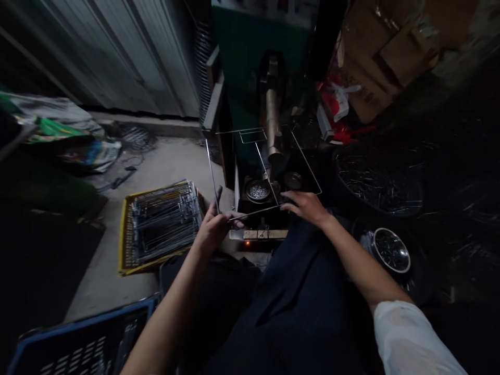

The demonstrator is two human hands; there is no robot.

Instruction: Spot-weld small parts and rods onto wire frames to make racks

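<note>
A rectangular wire frame (211, 165) with a crossbar and a small inner rectangle is held up before the machine. At its near left corner, my left hand (214, 225) grips the wire, thumb raised along the side rod. My right hand (304, 205) pinches the near rod right of the middle. Past the near rod sits a round dish (258, 191) of small metal bits, with a darker round dish (292, 180) to its right. A metal cylinder arm (274, 125) of the machine comes down over the frame's middle.
To the left, a yellow crate (124, 237) holds stacked wire frames. A blue crate (86, 323) stands at lower left. On the right are a dark basin (380, 205) of metal pieces and a pale-rimmed bowl (409, 258) of rods. Cardboard (406, 57) lies at the back right.
</note>
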